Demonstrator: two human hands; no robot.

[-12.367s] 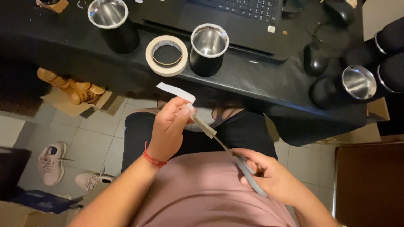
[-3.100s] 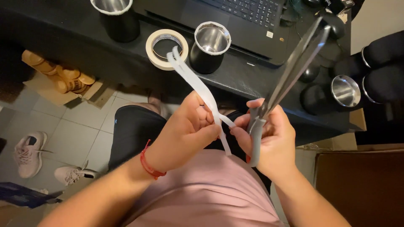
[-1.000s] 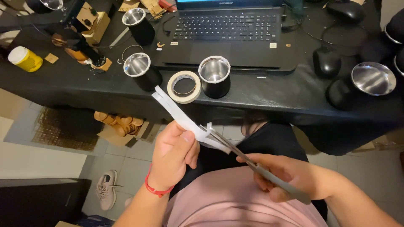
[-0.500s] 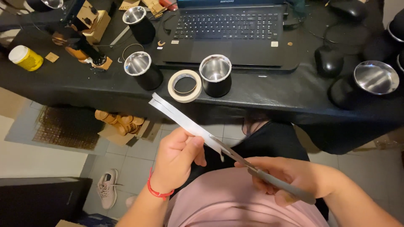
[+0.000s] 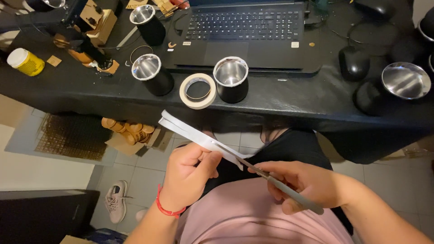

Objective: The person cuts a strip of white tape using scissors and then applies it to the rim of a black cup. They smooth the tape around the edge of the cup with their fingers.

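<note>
My left hand (image 5: 187,176) pinches a long white strip of tape (image 5: 194,135) over my lap; the strip runs up and to the left from my fingers. My right hand (image 5: 303,183) grips long grey metal tongs or tweezers (image 5: 275,183), their thin tip reaching the strip beside my left thumb. On the black table's front edge a roll of cream masking tape (image 5: 198,90) lies flat, next to a black steel-lined tumbler (image 5: 231,77).
The black table (image 5: 289,97) carries an open laptop (image 5: 246,31), more black tumblers (image 5: 153,74) (image 5: 147,22) (image 5: 398,86), a computer mouse (image 5: 354,62), a yellow jar (image 5: 26,61) and wooden parts. Below lie tiled floor, cardboard pieces and a shoe (image 5: 116,201).
The strip end has dropped lower and my left hand has moved slightly right and down. The tongs stay at the strip, in my right hand.
</note>
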